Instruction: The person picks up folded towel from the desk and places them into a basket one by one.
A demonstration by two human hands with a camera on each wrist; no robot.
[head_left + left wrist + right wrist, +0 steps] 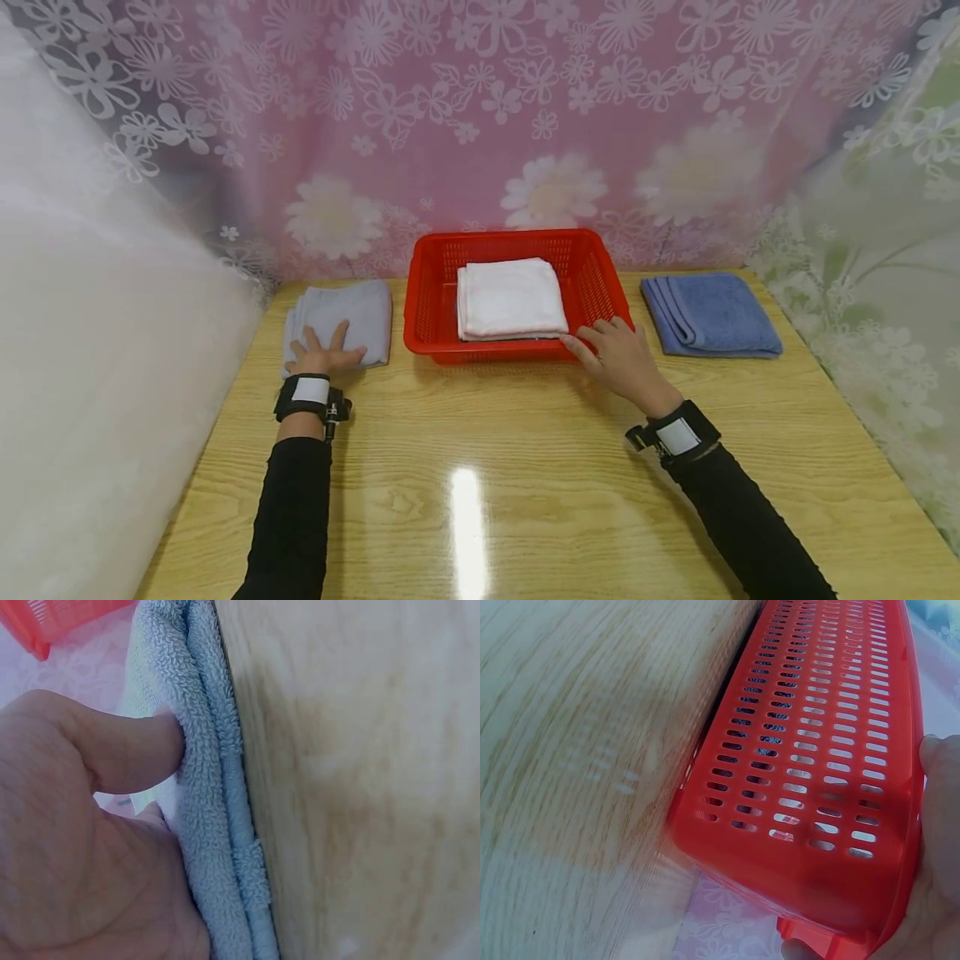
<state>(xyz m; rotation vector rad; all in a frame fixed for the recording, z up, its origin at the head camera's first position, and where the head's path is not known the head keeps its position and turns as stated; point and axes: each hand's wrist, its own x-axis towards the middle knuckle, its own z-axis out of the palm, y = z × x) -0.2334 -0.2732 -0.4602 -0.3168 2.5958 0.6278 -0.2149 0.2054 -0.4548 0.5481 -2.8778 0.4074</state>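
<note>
My left hand rests with spread fingers on a folded grey towel at the table's left. In the left wrist view, the thumb lies against the layered edge of that towel, which looks pale blue there. My right hand holds the front right corner of a red plastic basket. The right wrist view has the thumb on the rim and a fingertip round the corner of the slotted basket wall. Inside the basket lies a folded white towel, with something dark beneath it.
A folded blue towel lies right of the basket on the wooden table. A pink floral curtain hangs behind the back edge, and pale sheeting hangs along the left side.
</note>
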